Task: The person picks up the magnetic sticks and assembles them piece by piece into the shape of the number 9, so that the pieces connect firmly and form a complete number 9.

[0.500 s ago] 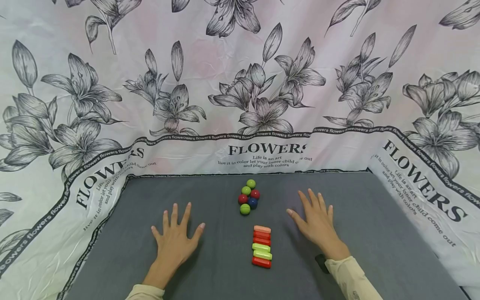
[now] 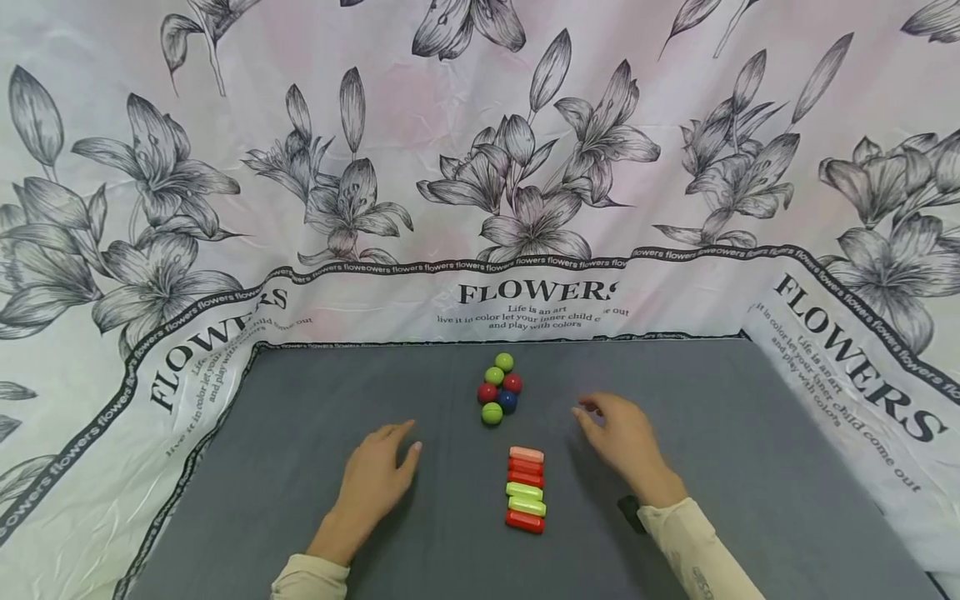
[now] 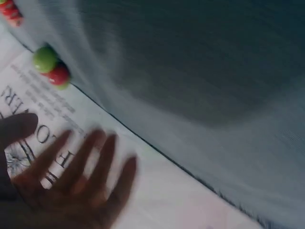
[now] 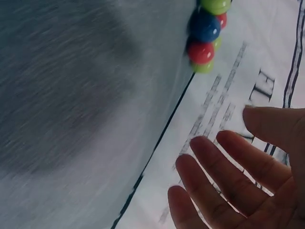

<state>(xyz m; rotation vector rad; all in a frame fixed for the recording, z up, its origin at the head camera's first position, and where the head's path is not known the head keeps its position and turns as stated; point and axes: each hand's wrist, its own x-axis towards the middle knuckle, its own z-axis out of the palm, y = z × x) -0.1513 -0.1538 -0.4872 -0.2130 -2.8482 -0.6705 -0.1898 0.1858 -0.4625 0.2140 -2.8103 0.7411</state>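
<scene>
Left hand (image 2: 377, 473) and right hand (image 2: 624, 437) are hovering, fingers (image 4: 202, 191) relaxed and parted; between the hands, balls (image 2: 490, 392) and bars (image 2: 525, 492) (mostly red and lime) are lying on the surface (image 2: 330, 383).

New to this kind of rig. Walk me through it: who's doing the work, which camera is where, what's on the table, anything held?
No robot here: a person works with two bare hands, the left hand and the right hand. The wide picture comes from a camera worn on the head, looking forward and down. The two smaller, tilted ones come from cameras on the wrists, one per hand.

On the grey surface lie six small balls, three green, two red, one blue. Nearer the person is a column of six short pieces: one orange-pink, three red, two yellow-green. A flower-printed sheet hangs behind. Neither hand holds anything; each is off to one side of the objects.
</scene>
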